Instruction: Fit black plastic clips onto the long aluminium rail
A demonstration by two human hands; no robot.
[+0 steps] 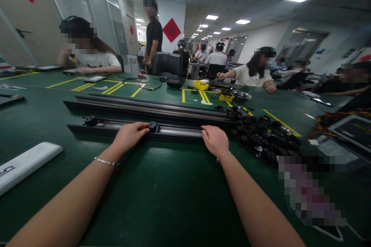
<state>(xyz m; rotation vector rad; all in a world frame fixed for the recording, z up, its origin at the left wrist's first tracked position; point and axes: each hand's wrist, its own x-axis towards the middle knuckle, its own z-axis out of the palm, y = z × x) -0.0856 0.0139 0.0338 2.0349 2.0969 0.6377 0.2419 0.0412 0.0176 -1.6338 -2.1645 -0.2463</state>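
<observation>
A long black metal rail [174, 133] lies across the green table [162, 197] in front of me. My left hand [129, 136] rests on the rail, its fingers at a small black clip [152, 126] sitting on top. A little further right, my right hand [215, 140] grips the same rail. A second small black part [91, 120] sits near the rail's left end. Behind it lie more long black rails [145, 108].
A heap of small black parts [261, 135] lies to the right of the rails. A white flat block [26, 164] is at the near left. Yellow bins [201, 85], a metal bowl [240, 95] and cables sit further back. Several people work at the tables around.
</observation>
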